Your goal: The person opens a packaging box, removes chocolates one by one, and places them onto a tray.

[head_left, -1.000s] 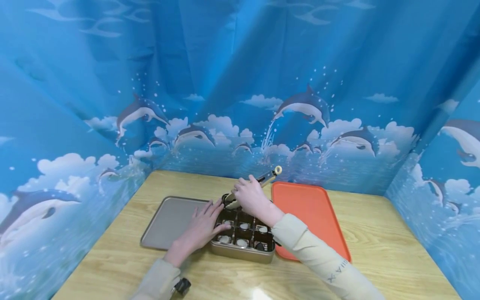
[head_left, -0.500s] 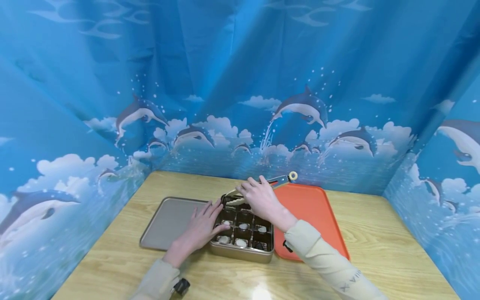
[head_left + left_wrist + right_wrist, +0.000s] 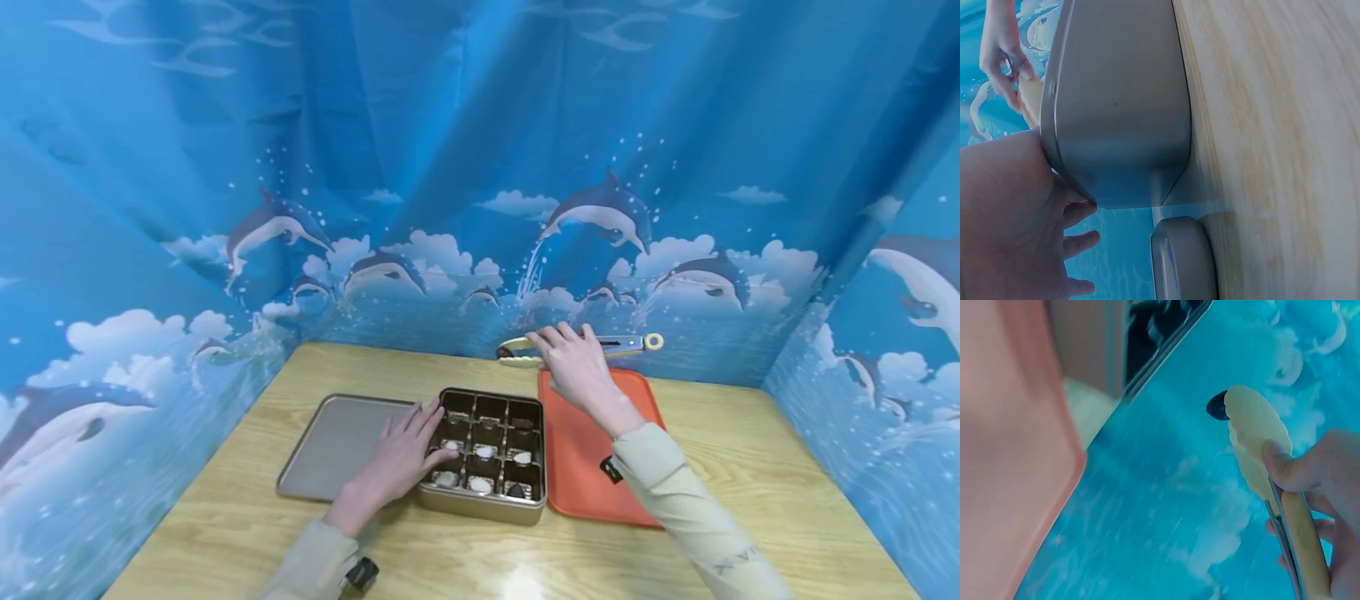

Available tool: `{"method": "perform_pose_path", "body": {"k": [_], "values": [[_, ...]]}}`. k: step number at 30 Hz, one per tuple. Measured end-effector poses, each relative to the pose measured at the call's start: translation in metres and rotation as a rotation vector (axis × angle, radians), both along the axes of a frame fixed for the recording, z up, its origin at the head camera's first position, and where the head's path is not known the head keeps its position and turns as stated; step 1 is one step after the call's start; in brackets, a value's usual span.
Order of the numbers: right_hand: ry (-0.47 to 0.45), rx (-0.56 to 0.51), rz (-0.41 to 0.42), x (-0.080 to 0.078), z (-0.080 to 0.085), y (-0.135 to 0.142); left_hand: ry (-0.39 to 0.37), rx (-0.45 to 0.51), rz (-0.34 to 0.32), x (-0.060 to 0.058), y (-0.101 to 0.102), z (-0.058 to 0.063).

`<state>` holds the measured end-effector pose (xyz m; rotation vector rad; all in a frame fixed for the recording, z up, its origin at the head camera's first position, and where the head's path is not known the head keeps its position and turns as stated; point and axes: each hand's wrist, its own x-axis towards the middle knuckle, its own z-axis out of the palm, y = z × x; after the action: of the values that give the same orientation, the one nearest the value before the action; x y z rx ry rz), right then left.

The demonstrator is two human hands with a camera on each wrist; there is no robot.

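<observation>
Bronze compartmented box (image 3: 480, 506) touching the left hand (image 3: 401, 456) holds white and dark pieces (image 3: 481, 485).

"What's around the box (image 3: 480, 505)?"
"One tray (image 3: 337, 446) lies left of it on the surface (image 3: 435, 542), a second tray (image 3: 581, 446) just to its right, a curtain (image 3: 450, 167) behind."
"Inside it?"
"Pieces (image 3: 481, 485) in the front and middle rows."
"The tongs (image 3: 622, 342)?"
"Raised past the box's far edge, towards its right, a morsel (image 3: 1217, 406) at their tips."
</observation>
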<state>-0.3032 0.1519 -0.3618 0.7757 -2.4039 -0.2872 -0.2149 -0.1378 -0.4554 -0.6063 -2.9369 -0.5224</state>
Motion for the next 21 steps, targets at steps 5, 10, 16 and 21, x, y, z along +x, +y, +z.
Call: {"method": "perform_pose_path", "body": {"k": [5, 10, 16, 21], "values": [[-0.056, 0.007, -0.091, -0.01, -0.003, 0.025, -0.005, -0.003, 0.003, 0.0, -0.001, -0.001], [-0.113, 0.011, -0.152, -0.018, -0.014, 0.044, -0.005, -0.014, 0.007, 0.0, -0.001, -0.001], [-0.162, 0.029, -0.202, -0.027, -0.028, 0.061, -0.01, -0.011, 0.005, 0.001, 0.0, 0.0], [-0.232, 0.062, -0.243, -0.031, -0.039, 0.069, -0.018, -0.013, 0.009, 0.002, 0.001, 0.002]]}}
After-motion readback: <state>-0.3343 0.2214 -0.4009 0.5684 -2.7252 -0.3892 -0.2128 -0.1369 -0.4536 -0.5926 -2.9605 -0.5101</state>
